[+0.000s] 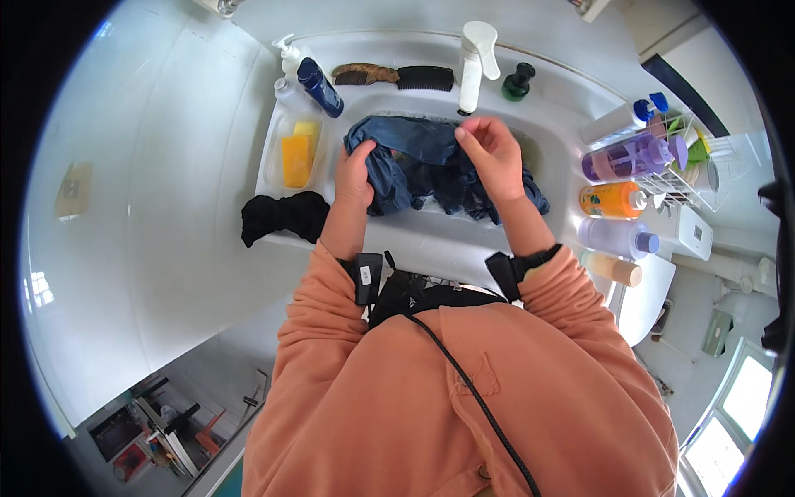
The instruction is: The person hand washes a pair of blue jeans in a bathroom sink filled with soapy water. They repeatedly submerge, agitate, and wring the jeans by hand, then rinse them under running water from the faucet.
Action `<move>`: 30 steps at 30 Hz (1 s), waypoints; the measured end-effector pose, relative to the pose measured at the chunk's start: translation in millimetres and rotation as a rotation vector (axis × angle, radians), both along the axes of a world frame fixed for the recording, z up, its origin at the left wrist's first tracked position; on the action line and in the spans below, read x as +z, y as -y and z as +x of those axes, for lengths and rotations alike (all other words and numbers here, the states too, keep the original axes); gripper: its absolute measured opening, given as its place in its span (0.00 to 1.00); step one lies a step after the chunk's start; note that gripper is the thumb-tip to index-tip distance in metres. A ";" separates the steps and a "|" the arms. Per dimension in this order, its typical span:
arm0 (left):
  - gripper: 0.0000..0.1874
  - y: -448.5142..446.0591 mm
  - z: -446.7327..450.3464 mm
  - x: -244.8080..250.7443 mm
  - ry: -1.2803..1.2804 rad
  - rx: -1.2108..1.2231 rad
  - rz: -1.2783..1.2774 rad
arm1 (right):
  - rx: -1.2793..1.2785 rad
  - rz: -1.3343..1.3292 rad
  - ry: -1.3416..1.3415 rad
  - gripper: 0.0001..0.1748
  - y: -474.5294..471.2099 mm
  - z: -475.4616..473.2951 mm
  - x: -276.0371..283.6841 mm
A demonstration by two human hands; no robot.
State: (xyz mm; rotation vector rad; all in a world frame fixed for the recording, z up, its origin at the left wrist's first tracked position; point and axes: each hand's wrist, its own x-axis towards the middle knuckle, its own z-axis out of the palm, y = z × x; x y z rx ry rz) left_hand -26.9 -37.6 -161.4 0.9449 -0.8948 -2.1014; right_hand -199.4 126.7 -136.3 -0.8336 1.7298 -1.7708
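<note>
A wet dark blue garment (410, 140) lies bunched in a white washbasin (435, 239) with suds around it. At its left end, my left hand (357, 174) grips a fold, thumb on top. My right hand (494, 155) pinches the upper right edge of the raised fold between thumb and fingers. The lower part of the cloth rests in the basin beneath and between both hands. Behind the garment stands a white faucet (472, 68), its spout close above my right hand. Black devices are strapped at both wrists.
Left of the basin are a clear soap dish (268, 155) with yellow bars (297, 160), a black cloth (286, 217) and a dark blue bottle (320, 87). Combs (425, 77) and a green pump bottle (518, 84) line the back. Several bottles, one orange (608, 200), stand along the right rim.
</note>
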 end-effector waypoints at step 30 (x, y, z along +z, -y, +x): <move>0.29 -8.0 -75.7 -98.8 1.490 -0.819 -1.142 | -0.412 0.339 1.097 0.15 64.4 -35.0 -165.8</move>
